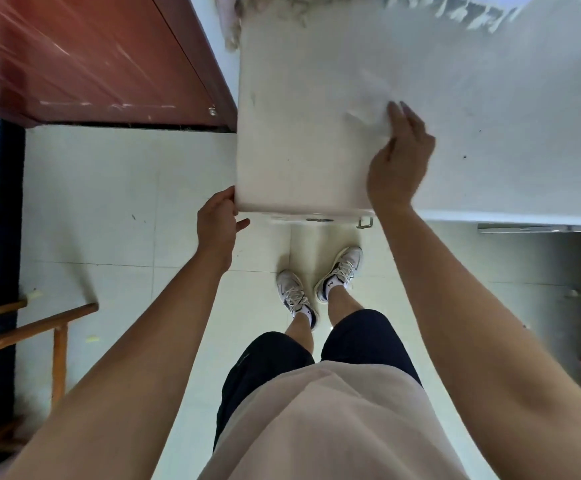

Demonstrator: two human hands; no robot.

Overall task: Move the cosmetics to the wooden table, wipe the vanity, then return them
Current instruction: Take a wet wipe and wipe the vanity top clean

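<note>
The person stands at the near left corner of the white vanity worktop (299, 161). The right hand (400, 157) is laid on a pale, blurred cloth (365, 116) out on the surface. Its grip looks wide, with the fingers nearly straight and pressing the cloth flat instead of closing round it, though the blur makes the thumb's part hard to read. A flat press like that suits wiping, since it spreads the cloth over more of the surface. The left hand (218, 220) has its grip closed on the near left corner of the vanity worktop, fingers over the edge and thumb below it. This is probably to steady the body, or the furniture, against the push of the wiping arm. No cosmetics show anywhere in view, and the visible part of the vanity worktop is bare, which fits the wiping step. If they have been moved to the red-brown wooden worktop (74, 57) at the far left, they sit outside the part that shows. The only container to be seen is a drawer under the near edge, marked by a small metal handle (365, 223). It appears closed, so its contents cannot be seen. A wooden chair (40, 327) stands at the near left on the tiled floor (109, 202).
</note>
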